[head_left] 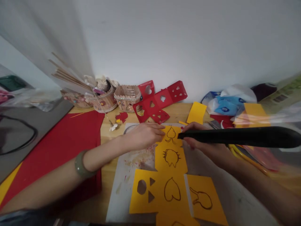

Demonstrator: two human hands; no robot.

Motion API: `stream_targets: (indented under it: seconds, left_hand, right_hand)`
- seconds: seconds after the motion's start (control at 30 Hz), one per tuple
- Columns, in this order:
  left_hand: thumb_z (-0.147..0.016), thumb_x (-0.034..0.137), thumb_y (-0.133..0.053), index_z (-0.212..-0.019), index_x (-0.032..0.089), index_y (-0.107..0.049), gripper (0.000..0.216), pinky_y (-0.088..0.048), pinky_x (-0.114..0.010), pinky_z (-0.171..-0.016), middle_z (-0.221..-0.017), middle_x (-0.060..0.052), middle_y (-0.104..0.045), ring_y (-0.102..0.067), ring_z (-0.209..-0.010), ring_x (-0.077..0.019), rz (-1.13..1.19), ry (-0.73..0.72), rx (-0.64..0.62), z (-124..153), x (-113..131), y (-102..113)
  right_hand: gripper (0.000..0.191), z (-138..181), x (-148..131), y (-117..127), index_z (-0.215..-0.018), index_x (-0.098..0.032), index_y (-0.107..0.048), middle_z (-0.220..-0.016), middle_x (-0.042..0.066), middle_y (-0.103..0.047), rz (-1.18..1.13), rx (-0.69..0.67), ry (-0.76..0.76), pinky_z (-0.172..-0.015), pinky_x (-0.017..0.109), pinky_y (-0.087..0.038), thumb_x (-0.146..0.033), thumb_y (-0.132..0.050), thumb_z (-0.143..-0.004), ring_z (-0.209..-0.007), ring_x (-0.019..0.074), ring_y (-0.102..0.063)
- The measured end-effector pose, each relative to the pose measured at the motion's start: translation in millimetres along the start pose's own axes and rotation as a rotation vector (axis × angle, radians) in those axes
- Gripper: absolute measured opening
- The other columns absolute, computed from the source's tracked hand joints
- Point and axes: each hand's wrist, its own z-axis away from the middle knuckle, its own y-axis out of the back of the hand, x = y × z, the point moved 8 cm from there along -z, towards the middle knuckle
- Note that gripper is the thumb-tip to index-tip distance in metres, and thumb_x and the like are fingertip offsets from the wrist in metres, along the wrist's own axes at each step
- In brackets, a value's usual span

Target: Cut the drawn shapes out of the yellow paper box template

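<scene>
A yellow cardboard cutout [162,185] shaped like an unfolded box lies on a grey-white board [122,194]. Dark outlines are drawn on it: hearts, a cat-like head and a rabbit-like shape. One left panel has a round hole and triangular holes. My left hand [144,135] rests with its fingers stretched along the left edge of the top panel, holding nothing. Over the right edge of that panel, my right hand [194,135] is closed around a long black tool [244,137]; its narrow end points left at the drawn heart. The tool's exact kind is unclear.
Behind the board stands a red cut-out box net [160,102] beside a decorated basket [127,97] and a holder of pens and sticks [105,100]. Red sheets [70,144] cover the left side. Blue plastic packs [227,105] and yellow paper [197,113] lie at the back right.
</scene>
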Motion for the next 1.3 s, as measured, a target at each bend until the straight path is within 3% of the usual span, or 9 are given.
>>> stream_targets:
  seconds: [0.13,0.43,0.63,0.8,1.07,1.3]
  left_hand:
    - [-0.089,0.011,-0.056,-0.11,0.012,-0.064,0.023,-0.052,-0.028,-0.092,-0.119,-0.004,-0.066,-0.06,-0.113,-0.018,-0.011,0.064,-0.031,-6.4,12.6,-9.2]
    - [-0.096,0.016,-0.045,-0.115,0.008,-0.061,0.027,-0.056,-0.031,-0.079,-0.123,-0.01,-0.064,-0.061,-0.112,-0.0221,-0.104,0.112,-0.087,-5.6,26.8,-21.8]
    - [-0.094,0.013,-0.044,-0.112,0.006,-0.063,0.027,-0.057,-0.038,-0.08,-0.117,-0.013,-0.066,-0.063,-0.108,-0.025,-0.166,0.092,0.017,-4.2,34.3,-15.2]
    - [-0.091,0.01,-0.043,-0.11,0.003,-0.065,0.029,-0.056,-0.033,-0.081,-0.113,-0.013,-0.068,-0.065,-0.104,-0.0248,-0.16,0.086,0.091,-4.7,36.0,-8.7]
    - [-0.094,0.017,-0.041,-0.128,0.008,-0.053,0.037,-0.055,-0.036,-0.085,-0.132,-0.012,-0.056,-0.058,-0.116,-0.0251,-0.095,0.16,-0.07,-4.3,34.4,-20.0]
    - [-0.095,0.019,-0.04,-0.127,0.011,-0.055,0.036,-0.054,-0.034,-0.085,-0.133,-0.015,-0.054,-0.059,-0.116,-0.0238,-0.069,0.207,-0.067,-3.7,30.2,-19.4]
  right_hand:
    - [0.006,-9.4,3.6,-7.3,-0.089,-0.023,-0.053,-0.086,-0.002,-0.056,0.02,0.037,0.068,-0.07,0.028,-0.045,-0.024,-0.057,-0.084,-0.081,0.0154,-0.055]
    - [0.009,-17.8,9.0,-10.5,-0.091,-0.025,-0.054,-0.084,-0.002,-0.061,0.187,0.036,0.157,-0.068,0.026,-0.048,-0.024,-0.058,-0.083,-0.076,0.0155,-0.059]
    - [0.003,-15.1,10.3,-11.1,-0.081,-0.025,-0.056,-0.069,-0.003,-0.064,0.29,0.088,0.157,-0.054,0.023,-0.047,-0.022,-0.057,-0.079,-0.059,0.013,-0.059]
    - [0.004,-12.0,8.3,-11.3,-0.076,-0.025,-0.054,-0.06,-0.005,-0.062,0.365,0.207,0.198,-0.046,0.022,-0.044,-0.022,-0.057,-0.075,-0.047,0.0115,-0.056]
    - [0.004,-8.5,7.4,-17.1,-0.076,-0.025,-0.052,-0.058,-0.005,-0.061,0.493,0.26,0.113,-0.049,0.022,-0.045,-0.023,-0.054,-0.075,-0.047,0.0114,-0.056]
    - [0.006,-12.1,9.1,-10.1,-0.079,-0.026,-0.052,-0.068,-0.004,-0.065,0.393,0.24,0.151,-0.052,0.021,-0.049,-0.022,-0.056,-0.077,-0.054,0.0113,-0.061]
